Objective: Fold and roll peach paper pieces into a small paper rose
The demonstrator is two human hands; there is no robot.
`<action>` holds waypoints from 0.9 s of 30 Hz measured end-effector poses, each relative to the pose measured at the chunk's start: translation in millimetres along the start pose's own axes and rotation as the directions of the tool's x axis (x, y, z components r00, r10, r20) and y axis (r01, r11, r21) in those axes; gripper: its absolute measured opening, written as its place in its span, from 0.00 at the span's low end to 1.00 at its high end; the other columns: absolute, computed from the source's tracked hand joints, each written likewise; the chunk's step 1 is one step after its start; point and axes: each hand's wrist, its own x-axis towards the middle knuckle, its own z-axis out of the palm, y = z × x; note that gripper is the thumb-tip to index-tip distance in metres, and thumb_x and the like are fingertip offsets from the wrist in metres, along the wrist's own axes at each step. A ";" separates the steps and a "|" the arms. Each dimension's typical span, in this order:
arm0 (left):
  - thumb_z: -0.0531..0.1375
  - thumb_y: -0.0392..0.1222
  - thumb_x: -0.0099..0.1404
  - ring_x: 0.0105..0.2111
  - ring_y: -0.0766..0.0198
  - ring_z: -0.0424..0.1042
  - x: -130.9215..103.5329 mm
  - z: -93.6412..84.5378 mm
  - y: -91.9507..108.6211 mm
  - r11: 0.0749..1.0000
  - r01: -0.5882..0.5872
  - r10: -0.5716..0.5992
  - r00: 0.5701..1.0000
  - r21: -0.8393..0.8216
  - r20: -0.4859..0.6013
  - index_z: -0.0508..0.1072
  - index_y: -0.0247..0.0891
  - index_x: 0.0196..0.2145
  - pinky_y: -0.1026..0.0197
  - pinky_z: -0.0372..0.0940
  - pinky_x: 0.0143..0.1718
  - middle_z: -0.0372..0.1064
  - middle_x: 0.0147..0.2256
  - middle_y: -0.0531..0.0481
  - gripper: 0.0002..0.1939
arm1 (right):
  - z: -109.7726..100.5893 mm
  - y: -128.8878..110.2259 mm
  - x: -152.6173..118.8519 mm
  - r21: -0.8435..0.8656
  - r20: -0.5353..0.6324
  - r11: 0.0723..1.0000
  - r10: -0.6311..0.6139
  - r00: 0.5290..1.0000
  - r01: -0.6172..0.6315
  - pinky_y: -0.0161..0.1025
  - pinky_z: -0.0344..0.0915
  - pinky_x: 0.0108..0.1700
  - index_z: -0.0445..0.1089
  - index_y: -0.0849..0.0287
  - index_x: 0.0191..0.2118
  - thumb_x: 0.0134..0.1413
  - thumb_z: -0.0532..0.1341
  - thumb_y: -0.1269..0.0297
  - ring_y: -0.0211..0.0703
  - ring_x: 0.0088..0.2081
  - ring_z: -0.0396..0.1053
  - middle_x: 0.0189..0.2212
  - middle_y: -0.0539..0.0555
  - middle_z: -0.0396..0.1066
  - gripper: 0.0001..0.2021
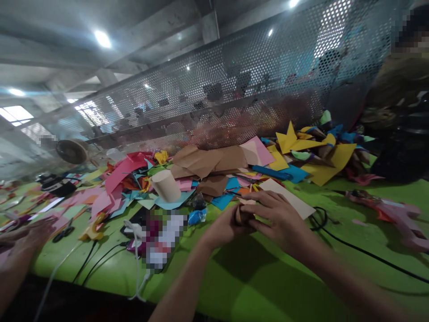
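My left hand [223, 227] is closed around a small curled brown piece of paper or card [241, 215], held above the green table [254, 286]. My right hand [274, 217] reaches over from the right, its bent fingers on the same piece. The fingers hide much of it, so its full shape is unclear. Just behind my right hand lies a flat beige card [291, 197]. A small blue plastic-wrapped item [197, 217] rests left of my left hand, and a cream paper tube [166, 185] stands tilted farther back.
A pink glue gun [395, 217] and black cable [368, 255] lie right; a yellow glue gun [92, 228] and scissors [63, 231] lie left. Brown paper sheets [208, 160] and yellow paper shapes [313, 145] pile against a perforated metal screen [187, 103]. Another person's hand [31, 232] is at left.
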 end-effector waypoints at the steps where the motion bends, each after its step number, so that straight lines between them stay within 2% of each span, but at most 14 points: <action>1: 0.72 0.41 0.50 0.36 0.63 0.65 -0.1 0.0 1.0 0.999 -0.018 0.018 1.000 0.041 0.000 0.72 0.35 0.40 0.62 0.63 0.40 0.67 0.34 0.52 0.21 | 0.2 -0.4 -0.2 -0.002 0.010 1.000 0.006 1.000 -0.006 0.50 0.62 0.49 0.73 0.49 0.44 0.56 0.63 0.72 0.52 0.52 0.67 0.53 0.53 0.72 0.12; 3: 0.71 0.41 0.51 0.37 0.61 0.66 -0.4 0.1 2.1 0.993 -0.040 0.040 0.999 0.115 0.006 0.72 0.35 0.40 0.61 0.64 0.41 0.68 0.35 0.51 0.19 | 0.4 -1.3 -0.8 -0.006 0.035 1.000 0.015 0.999 -0.015 0.50 0.62 0.49 0.74 0.49 0.42 0.54 0.63 0.74 0.53 0.53 0.67 0.53 0.52 0.72 0.12; 7: 0.69 0.40 0.54 0.42 0.57 0.68 -1.6 1.6 -0.4 0.979 -0.065 0.063 0.998 0.194 0.018 0.71 0.36 0.44 0.58 0.65 0.45 0.70 0.40 0.48 0.21 | 0.0 -4.9 -1.6 -0.008 0.059 0.999 0.047 0.997 -0.046 0.51 0.62 0.50 0.72 0.52 0.36 0.52 0.62 0.78 0.53 0.53 0.67 0.52 0.52 0.73 0.11; 11: 0.68 0.39 0.55 0.41 0.58 0.67 -1.3 2.5 -5.7 0.959 -0.097 0.095 0.995 0.267 0.021 0.70 0.35 0.42 0.58 0.65 0.43 0.70 0.40 0.47 0.18 | -0.6 -8.4 -1.0 -0.009 0.061 0.997 0.077 0.995 -0.077 0.51 0.62 0.49 0.70 0.55 0.30 0.49 0.62 0.81 0.53 0.51 0.69 0.50 0.52 0.74 0.11; 16: 0.70 0.42 0.52 0.36 0.62 0.65 2.1 1.7 -7.7 0.991 -0.050 0.050 0.999 0.121 0.005 0.69 0.35 0.38 0.61 0.64 0.39 0.66 0.35 0.51 0.18 | -5.8 -6.4 2.2 0.052 0.034 0.996 0.074 0.997 -0.076 0.50 0.63 0.50 0.73 0.52 0.36 0.53 0.64 0.75 0.52 0.52 0.67 0.52 0.53 0.72 0.09; 19: 0.71 0.43 0.52 0.36 0.63 0.65 2.4 -0.3 -8.3 0.994 -0.024 0.027 0.999 0.108 -0.023 0.68 0.35 0.39 0.61 0.64 0.40 0.65 0.35 0.51 0.20 | -8.8 -3.2 3.2 0.060 0.011 0.996 0.071 0.997 -0.072 0.51 0.64 0.50 0.74 0.52 0.41 0.57 0.63 0.71 0.52 0.53 0.67 0.53 0.55 0.72 0.08; 23: 0.70 0.43 0.54 0.39 0.61 0.65 1.4 -2.3 -9.9 0.992 -0.076 0.080 0.996 0.105 -0.041 0.68 0.36 0.41 0.60 0.63 0.43 0.65 0.37 0.51 0.21 | -5.8 -0.7 1.3 -0.021 -0.007 0.998 0.058 0.998 -0.058 0.52 0.65 0.50 0.74 0.52 0.40 0.58 0.62 0.70 0.53 0.52 0.68 0.53 0.56 0.72 0.07; 27: 0.71 0.44 0.53 0.36 0.62 0.64 1.8 0.2 -9.2 0.993 -0.071 0.075 0.996 0.097 -0.041 0.68 0.36 0.39 0.59 0.63 0.42 0.64 0.35 0.52 0.20 | -3.1 -3.5 0.0 -0.053 -0.004 0.998 0.038 0.999 -0.038 0.52 0.65 0.49 0.74 0.54 0.36 0.58 0.61 0.72 0.54 0.52 0.68 0.51 0.56 0.73 0.06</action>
